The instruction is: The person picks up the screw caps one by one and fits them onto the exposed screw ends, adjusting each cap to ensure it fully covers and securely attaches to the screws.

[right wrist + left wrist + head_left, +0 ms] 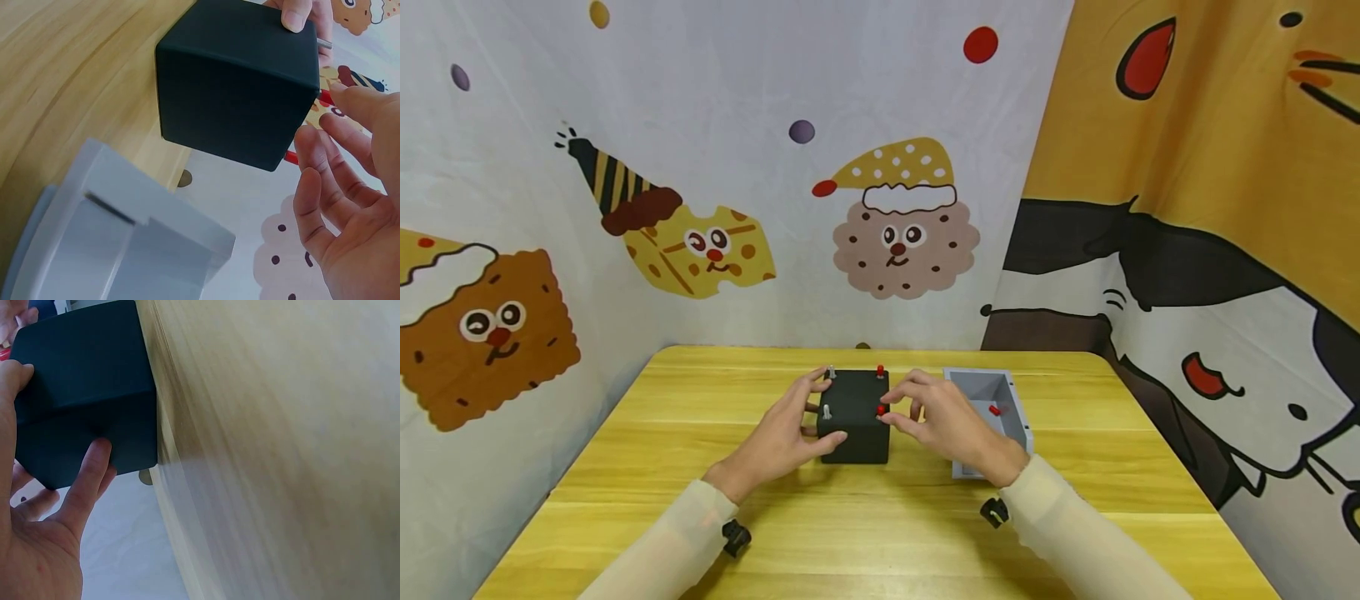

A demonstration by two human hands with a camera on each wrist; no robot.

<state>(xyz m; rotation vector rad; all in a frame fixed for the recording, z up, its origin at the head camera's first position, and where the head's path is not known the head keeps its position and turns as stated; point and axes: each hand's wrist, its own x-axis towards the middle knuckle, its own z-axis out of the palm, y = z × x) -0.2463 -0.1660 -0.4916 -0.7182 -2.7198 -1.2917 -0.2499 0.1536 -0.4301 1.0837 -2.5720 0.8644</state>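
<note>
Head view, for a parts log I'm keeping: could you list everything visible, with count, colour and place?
Black box: 1, black, on the table between the hands
Silver pegs: 2, silver, left side of the box's top
Red pegs: 2, red, right side of the box's top
Grey bin: 1, grey, right of the box
Small red piece: 1, red, inside the bin
Table: 1, yellow wood, under everything
Cartoon backdrop: number of cloths unclear, mainly white and orange, behind the table
Wrist devices: 2, black, one by each cuff
Sleeves: 2, cream
Left hand: 1, bare, holding the box
Right hand: 1, bare, fingers at the nearer red peg, contact unclear
</note>
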